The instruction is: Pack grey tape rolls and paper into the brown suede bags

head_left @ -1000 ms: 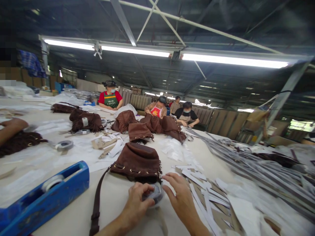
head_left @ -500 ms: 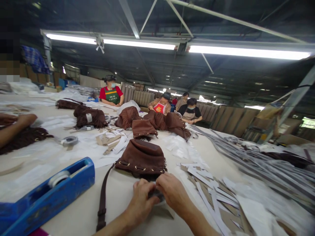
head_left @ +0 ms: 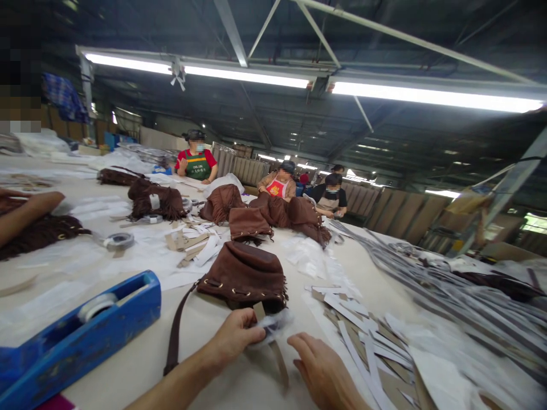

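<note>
Plastic bundle [head_left: 274, 324], clear, crumpled and greyish inside, out at the tip of the left hand [head_left: 240, 333]! Thumb and fingers pinch its left end, its filmy loose side points off to the right, and blur hides the finer detail. A narrow tan strip [head_left: 280, 363] goes with it, one end poking up above the fingertips, the other hanging below. Now the right hand [head_left: 319, 364]: nothing in its grip, thumb parted from curved fingers, just beside the bundle at its lower right, not touching. Beyond the bundle and slightly left lies the dark brown, fringed, leather-look bag [head_left: 244, 272] with gold-rimmed eyelets, its flat brown strap [head_left: 176, 336] trailing down to the left forearm. Over to the left, a scuffed blue tape dispenser [head_left: 122, 336]; to the right, white and brown paper strips [head_left: 372, 337] scattered across the pale tabletop [head_left: 243, 388].
</note>
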### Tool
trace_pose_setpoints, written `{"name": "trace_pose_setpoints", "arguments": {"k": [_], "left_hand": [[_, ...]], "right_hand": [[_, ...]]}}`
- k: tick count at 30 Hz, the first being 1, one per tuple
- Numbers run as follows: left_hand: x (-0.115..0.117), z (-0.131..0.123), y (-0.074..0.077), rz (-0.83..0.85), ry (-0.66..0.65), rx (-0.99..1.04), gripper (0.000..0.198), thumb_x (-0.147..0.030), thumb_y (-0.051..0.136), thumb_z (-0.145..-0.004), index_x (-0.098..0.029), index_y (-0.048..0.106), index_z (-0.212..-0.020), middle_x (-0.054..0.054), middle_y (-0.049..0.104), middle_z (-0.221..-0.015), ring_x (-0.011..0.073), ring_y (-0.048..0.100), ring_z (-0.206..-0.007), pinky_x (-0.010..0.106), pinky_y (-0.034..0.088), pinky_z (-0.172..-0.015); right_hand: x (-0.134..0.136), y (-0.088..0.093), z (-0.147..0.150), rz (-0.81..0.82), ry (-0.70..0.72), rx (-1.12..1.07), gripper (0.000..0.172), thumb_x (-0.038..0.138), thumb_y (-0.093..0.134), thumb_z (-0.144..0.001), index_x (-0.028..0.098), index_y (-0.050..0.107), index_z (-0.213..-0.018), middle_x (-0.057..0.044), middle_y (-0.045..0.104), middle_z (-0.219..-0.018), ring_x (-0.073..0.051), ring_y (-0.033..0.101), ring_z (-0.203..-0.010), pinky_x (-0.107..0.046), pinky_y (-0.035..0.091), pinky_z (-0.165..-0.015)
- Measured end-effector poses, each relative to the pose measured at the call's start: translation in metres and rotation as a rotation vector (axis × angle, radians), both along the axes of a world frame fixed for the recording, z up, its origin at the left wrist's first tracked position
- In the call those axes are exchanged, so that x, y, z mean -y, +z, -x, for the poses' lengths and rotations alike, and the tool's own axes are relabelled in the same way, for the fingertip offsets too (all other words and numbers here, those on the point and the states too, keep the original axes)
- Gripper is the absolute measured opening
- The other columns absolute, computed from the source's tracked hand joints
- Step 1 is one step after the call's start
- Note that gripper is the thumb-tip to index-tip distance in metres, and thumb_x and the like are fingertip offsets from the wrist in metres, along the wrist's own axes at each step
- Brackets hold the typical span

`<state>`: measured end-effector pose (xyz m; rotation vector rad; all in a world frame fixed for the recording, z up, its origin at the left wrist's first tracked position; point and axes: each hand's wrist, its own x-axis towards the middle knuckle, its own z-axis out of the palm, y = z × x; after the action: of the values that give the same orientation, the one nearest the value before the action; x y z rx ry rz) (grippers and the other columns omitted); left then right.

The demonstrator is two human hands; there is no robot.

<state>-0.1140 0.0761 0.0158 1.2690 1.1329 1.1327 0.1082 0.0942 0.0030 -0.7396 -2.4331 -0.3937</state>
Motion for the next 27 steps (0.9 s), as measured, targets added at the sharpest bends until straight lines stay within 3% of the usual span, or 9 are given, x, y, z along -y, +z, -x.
{"name": "trace_pose_setpoints", "arguments": {"k": [3, 6, 10, 12, 16, 18, 20, 25, 27], "left_hand": [[0.003, -0.002, 0.001, 0.013, -0.028, 0.058, 0.026, -0.028, 0.06, -0.059, -0.013, 0.058, -0.079, -0.001, 0.058, -0.074, 0.0151, 0.049, -0.071, 0.024, 0.034, -0.064], [0.005, -0.001, 0.002, 0.027, -0.025, 0.079, 0.026, -0.027, 0.06, -0.058, -0.013, 0.059, -0.079, 0.0, 0.058, -0.075, 0.0149, 0.049, -0.072, 0.023, 0.033, -0.064], [0.004, 0.0, 0.001, 0.001, 0.0, -0.025, 0.022, -0.029, 0.058, -0.059, -0.014, 0.057, -0.074, -0.002, 0.053, -0.069, 0.0141, 0.047, -0.069, 0.023, 0.032, -0.061], [0.004, 0.0, 0.0, -0.014, 0.007, -0.08, 0.019, -0.028, 0.057, -0.059, -0.015, 0.055, -0.072, -0.003, 0.05, -0.068, 0.0146, 0.046, -0.069, 0.024, 0.032, -0.061], [0.009, -0.002, 0.002, -0.057, 0.098, -0.292, 0.012, -0.024, 0.062, -0.059, -0.018, 0.053, -0.064, -0.003, 0.047, -0.07, 0.0174, 0.044, -0.078, 0.026, 0.032, -0.069], [0.013, -0.004, 0.004, -0.1, 0.143, -0.484, 0.011, -0.026, 0.063, -0.063, -0.018, 0.055, -0.065, -0.002, 0.049, -0.075, 0.0193, 0.044, -0.085, 0.028, 0.032, -0.075], [0.017, -0.005, 0.007, -0.15, 0.144, -0.622, 0.01, -0.028, 0.061, -0.069, -0.019, 0.057, -0.069, -0.001, 0.052, -0.079, 0.02, 0.045, -0.089, 0.031, 0.031, -0.082], [0.019, -0.007, 0.01, -0.263, 0.093, -0.73, 0.002, -0.021, 0.059, -0.073, -0.02, 0.061, -0.074, -0.001, 0.055, -0.08, 0.0179, 0.048, -0.089, 0.038, 0.024, -0.096], [0.019, -0.006, 0.009, -0.3, 0.077, -0.758, 0.005, -0.019, 0.058, -0.074, -0.021, 0.062, -0.077, -0.001, 0.056, -0.082, 0.0178, 0.048, -0.09, 0.039, 0.022, -0.098]], "right_hand": [[-0.002, -0.024, 0.006, -0.05, -0.005, 0.007, 0.032, 0.008, 0.047, -0.071, 0.022, 0.051, -0.1, -0.003, 0.066, -0.077, -0.021, 0.061, -0.06, -0.031, 0.043, -0.056], [-0.004, -0.033, 0.012, -0.036, 0.055, 0.001, 0.021, 0.012, 0.047, -0.08, 0.021, 0.053, -0.098, -0.001, 0.064, -0.071, -0.019, 0.059, -0.055, -0.029, 0.041, -0.052], [0.0, -0.019, 0.016, 0.048, 0.131, -0.054, 0.018, 0.016, 0.04, -0.093, 0.023, 0.057, -0.097, -0.003, 0.066, -0.081, -0.015, 0.061, -0.065, -0.023, 0.044, -0.058], [0.004, -0.008, 0.021, 0.108, 0.157, -0.077, 0.022, 0.02, 0.037, -0.096, 0.023, 0.057, -0.087, -0.001, 0.063, -0.077, -0.013, 0.059, -0.063, -0.02, 0.042, -0.055], [0.012, 0.005, 0.037, -0.049, 0.275, -0.007, 0.035, 0.024, 0.032, -0.098, 0.022, 0.056, -0.073, -0.001, 0.059, -0.065, -0.015, 0.053, -0.055, -0.026, 0.038, -0.05], [0.013, 0.007, 0.041, -0.069, 0.255, -0.067, 0.029, 0.021, 0.037, -0.096, 0.022, 0.059, -0.076, -0.002, 0.062, -0.07, -0.017, 0.055, -0.06, -0.027, 0.041, -0.055], [0.012, 0.005, 0.043, 0.028, 0.195, -0.188, 0.021, 0.017, 0.045, -0.092, 0.022, 0.061, -0.079, -0.004, 0.064, -0.082, -0.018, 0.058, -0.071, -0.027, 0.045, -0.062], [0.004, -0.003, 0.039, 0.158, 0.127, -0.279, 0.016, 0.011, 0.057, -0.08, 0.026, 0.063, -0.081, -0.005, 0.059, -0.119, -0.023, 0.055, -0.106, -0.035, 0.046, -0.085], [0.002, -0.003, 0.038, 0.17, 0.119, -0.237, 0.017, 0.01, 0.06, -0.077, 0.026, 0.063, -0.08, -0.004, 0.06, -0.121, -0.027, 0.051, -0.115, -0.041, 0.041, -0.092]]}}
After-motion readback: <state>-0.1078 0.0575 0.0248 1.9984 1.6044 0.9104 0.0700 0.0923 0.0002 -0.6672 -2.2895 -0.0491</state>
